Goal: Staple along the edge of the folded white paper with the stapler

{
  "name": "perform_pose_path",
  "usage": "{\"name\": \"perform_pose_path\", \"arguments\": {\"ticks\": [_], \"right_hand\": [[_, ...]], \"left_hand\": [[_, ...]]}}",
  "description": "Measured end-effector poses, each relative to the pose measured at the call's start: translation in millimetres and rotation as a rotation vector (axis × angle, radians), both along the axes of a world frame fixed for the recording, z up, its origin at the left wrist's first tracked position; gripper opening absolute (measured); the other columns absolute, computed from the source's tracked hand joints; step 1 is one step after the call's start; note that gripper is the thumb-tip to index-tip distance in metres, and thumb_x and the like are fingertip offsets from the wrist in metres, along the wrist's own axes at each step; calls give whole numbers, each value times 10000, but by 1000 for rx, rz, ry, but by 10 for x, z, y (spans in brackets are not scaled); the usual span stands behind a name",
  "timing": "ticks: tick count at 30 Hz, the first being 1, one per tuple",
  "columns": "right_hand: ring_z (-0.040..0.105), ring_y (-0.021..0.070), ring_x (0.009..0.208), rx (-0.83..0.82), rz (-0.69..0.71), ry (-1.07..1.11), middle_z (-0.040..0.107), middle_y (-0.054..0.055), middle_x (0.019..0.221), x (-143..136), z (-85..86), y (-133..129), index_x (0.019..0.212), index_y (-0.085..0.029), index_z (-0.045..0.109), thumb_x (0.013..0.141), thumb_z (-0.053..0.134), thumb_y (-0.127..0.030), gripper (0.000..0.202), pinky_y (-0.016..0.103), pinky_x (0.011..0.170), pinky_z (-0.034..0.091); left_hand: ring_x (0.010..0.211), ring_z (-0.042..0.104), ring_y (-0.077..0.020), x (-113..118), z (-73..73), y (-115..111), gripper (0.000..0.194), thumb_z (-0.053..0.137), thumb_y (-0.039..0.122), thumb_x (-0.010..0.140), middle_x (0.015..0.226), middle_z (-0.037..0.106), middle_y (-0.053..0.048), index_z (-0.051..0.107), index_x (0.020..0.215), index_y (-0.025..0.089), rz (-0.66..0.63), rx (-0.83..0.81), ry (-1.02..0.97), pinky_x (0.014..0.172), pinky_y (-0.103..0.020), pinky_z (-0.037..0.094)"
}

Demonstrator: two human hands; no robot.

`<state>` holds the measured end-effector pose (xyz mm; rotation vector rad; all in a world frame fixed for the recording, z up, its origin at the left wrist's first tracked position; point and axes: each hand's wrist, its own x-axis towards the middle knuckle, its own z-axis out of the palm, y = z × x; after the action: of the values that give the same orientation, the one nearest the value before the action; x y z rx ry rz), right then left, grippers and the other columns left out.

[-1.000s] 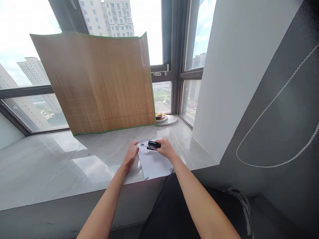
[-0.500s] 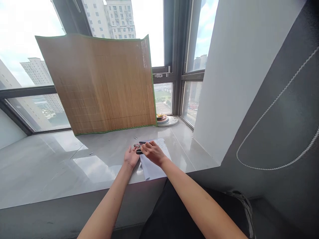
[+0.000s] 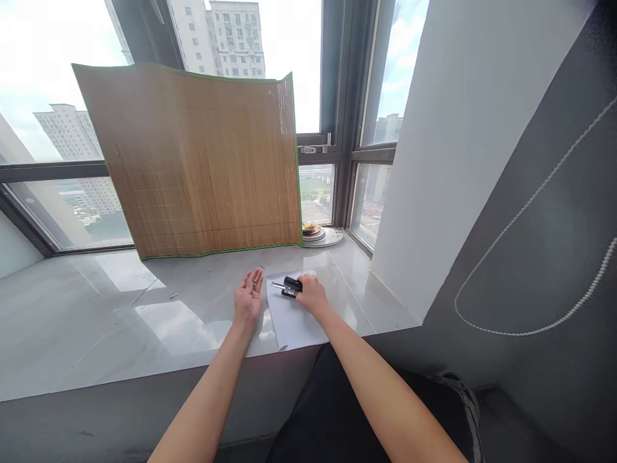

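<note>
My right hand (image 3: pixel 312 293) grips a black stapler (image 3: pixel 289 287) by its back end, above a white sheet of paper (image 3: pixel 294 321). The stapler's jaws are spread, with its metal magazine showing between the black halves. To its left, my left hand (image 3: pixel 247 302) is turned palm up with its fingers loosely curled. A small silvery strip of staples (image 3: pixel 254 283) appears to rest at its fingers, though it is too small to see clearly. Another small metallic bit (image 3: pixel 261 267) lies just beyond the left fingertips.
The paper rests on a glossy tiled windowsill (image 3: pixel 193 334). A bamboo mat (image 3: pixel 202 167) with green edging leans against the windows. Stacked plates (image 3: pixel 322 236) stand in the corner. Another small bit (image 3: pixel 173 296) lies to the left. A beaded cord (image 3: pixel 482 257) hangs at right.
My right hand has drawn the stapler rightward, away from my left hand and over the paper. The left hand now lies apart, palm up.
</note>
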<state>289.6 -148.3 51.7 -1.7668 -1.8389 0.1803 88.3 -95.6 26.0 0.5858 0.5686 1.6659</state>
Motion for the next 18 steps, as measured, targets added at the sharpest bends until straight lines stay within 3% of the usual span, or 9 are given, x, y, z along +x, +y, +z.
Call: {"name": "perform_pose_path", "arguments": {"ticks": [4, 7, 11, 15, 18], "right_hand": [[608, 234, 973, -62, 2, -32, 704, 77, 1003, 28, -21, 16, 916, -194, 703, 838, 733, -158, 91, 291, 755, 403], [620, 239, 982, -81, 17, -54, 709, 84, 999, 17, -16, 17, 914, -184, 706, 848, 750, -162, 83, 298, 792, 418], [590, 282, 1143, 109, 66, 25, 714, 94, 1122, -27, 35, -10, 1057, -199, 698, 896, 726, -171, 166, 390, 950, 436], [609, 231, 1126, 396, 312, 264, 722, 78, 1145, -137, 114, -65, 1106, -214, 665, 999, 562, -161, 157, 362, 995, 462], [653, 198, 1037, 392, 489, 393, 730, 48, 1107, -236, 145, -107, 1099, -235, 657, 991, 588, -197, 134, 305, 947, 502]], "left_hand": [[1109, 750, -225, 41, -1, -44, 312, 812, 299, 890, 1218, 764, -138, 719, 1160, 174, -44, 115, 180, 1100, -423, 541], [990, 770, -242, 105, -22, -87, 408, 933, 408, 741, 1057, 802, -115, 780, 1033, 168, -121, 158, 291, 1022, -436, 575], [988, 740, -228, 151, -36, -124, 366, 963, 428, 685, 1008, 800, -101, 819, 918, 185, -164, 250, 356, 1010, -410, 557], [1077, 685, -221, 141, -12, -160, 313, 971, 393, 671, 1196, 740, -110, 837, 877, 199, -212, 300, 408, 970, -348, 539], [1112, 654, -232, 138, 1, -208, 325, 994, 403, 617, 1201, 683, -87, 830, 819, 209, -242, 312, 382, 964, -347, 534]]}}
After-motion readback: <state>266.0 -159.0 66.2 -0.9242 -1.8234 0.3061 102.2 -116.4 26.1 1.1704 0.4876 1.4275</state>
